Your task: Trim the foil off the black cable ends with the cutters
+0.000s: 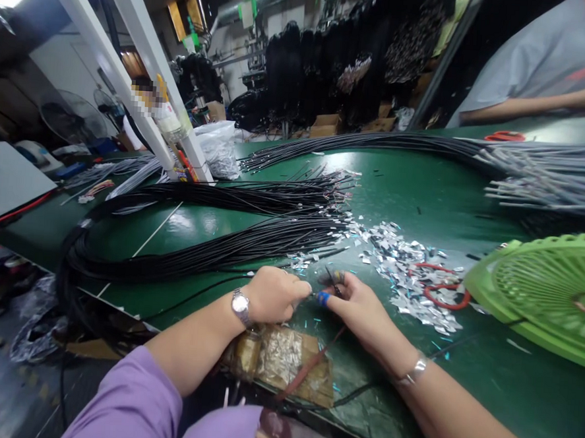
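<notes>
My left hand (278, 295), with a watch on its wrist, is closed in a pinch. A thin black cable (203, 291) runs along the table into it. Close in front of its fingertips is my right hand (354, 305), also closed, with blue wrapping on a fingertip. Something small and dark sits between its fingers, too small to make out. Beyond the hands lie bundles of black cables (211, 247), their stripped ends pointing right. Silvery foil scraps (394, 252) are scattered to the right of those ends. Under my wrists is a taped brown cardboard piece (288, 357).
A green fan (545, 294) stands at the right, next to red-handled scissors (446, 294). Grey cables (537, 178) lie at the far right. White posts (147, 71) rise at the left, near a plastic bag (220, 148). Across the green table (452, 196) is another person (523, 81).
</notes>
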The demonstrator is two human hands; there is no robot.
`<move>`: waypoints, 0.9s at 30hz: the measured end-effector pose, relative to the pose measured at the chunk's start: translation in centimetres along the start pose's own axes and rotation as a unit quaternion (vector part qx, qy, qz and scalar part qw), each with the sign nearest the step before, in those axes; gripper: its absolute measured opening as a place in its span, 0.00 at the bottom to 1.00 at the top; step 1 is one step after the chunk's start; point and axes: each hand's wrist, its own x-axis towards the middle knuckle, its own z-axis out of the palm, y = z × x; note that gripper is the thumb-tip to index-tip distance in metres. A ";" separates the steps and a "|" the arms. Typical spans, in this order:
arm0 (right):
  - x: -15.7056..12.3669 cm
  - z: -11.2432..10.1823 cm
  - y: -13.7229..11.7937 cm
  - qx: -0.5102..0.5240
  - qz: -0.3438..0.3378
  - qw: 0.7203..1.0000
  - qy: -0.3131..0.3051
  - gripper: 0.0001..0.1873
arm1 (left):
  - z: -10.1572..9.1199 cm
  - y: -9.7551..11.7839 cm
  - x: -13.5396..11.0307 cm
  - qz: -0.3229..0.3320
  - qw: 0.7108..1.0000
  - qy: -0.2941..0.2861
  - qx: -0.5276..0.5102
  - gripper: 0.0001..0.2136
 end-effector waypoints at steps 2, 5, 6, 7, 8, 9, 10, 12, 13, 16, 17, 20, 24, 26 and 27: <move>0.1 -0.4 0.0 -0.023 -0.050 0.999 -0.001 0.17 | 0.1 -0.6 0.0 -0.014 0.999 0.006 -0.052 0.06; 0.2 -1.0 0.0 -0.058 -0.129 0.990 -0.007 0.16 | 0.2 -1.2 0.0 -0.038 0.991 0.022 -0.129 0.09; 0.1 -1.1 0.0 -0.078 -0.146 0.986 -0.012 0.17 | 0.2 -1.3 0.0 -0.043 0.989 0.025 -0.143 0.10; 0.1 -1.3 0.0 -0.101 -0.158 0.982 -0.017 0.17 | 0.2 -1.3 -0.1 -0.047 0.987 0.028 -0.151 0.10; 0.1 -1.4 0.0 -0.125 -0.167 0.978 -0.020 0.17 | 0.2 -1.3 -0.1 -0.048 0.986 0.029 -0.155 0.10; 0.0 -1.4 0.0 -0.144 -0.174 0.974 -0.020 0.16 | 0.2 -1.3 -0.1 -0.048 0.986 0.030 -0.159 0.10; 0.0 -1.4 0.0 -0.157 -0.180 0.971 -0.017 0.13 | 0.2 -1.3 -0.1 -0.045 0.985 0.031 -0.163 0.10; -0.1 -1.3 0.0 -0.150 -0.177 0.973 -0.021 0.09 | 0.3 -1.4 -0.1 -0.030 0.984 0.031 -0.174 0.09; -0.1 -1.2 0.0 -0.129 -0.164 0.977 -0.030 0.08 | 0.4 -1.4 -0.1 -0.019 0.982 0.031 -0.185 0.09; -0.1 -0.7 0.0 -0.042 -0.090 0.993 -0.064 0.09 | 0.5 -1.5 -0.1 0.006 0.966 0.036 -0.258 0.08; 0.0 -0.6 0.1 -0.022 -0.068 0.995 -0.066 0.09 | 0.6 -1.5 0.0 0.004 0.954 0.034 -0.298 0.08; 0.7 -0.6 0.6 -0.022 -0.051 0.998 -0.030 0.09 | 0.6 -1.4 0.2 -0.055 0.881 0.012 -0.470 0.11; 1.4 -1.2 0.8 -0.127 -0.116 0.984 0.052 0.07 | 0.5 -1.3 0.5 -0.161 0.761 0.027 -0.628 0.21; 1.2 -1.4 0.6 -0.227 -0.167 0.957 0.070 0.10 | 0.5 -1.3 0.8 -0.197 0.733 0.049 -0.650 0.22; 1.0 -1.5 0.6 -0.278 -0.191 0.938 0.073 0.12 | 0.5 -1.3 0.9 -0.212 0.722 0.055 -0.656 0.22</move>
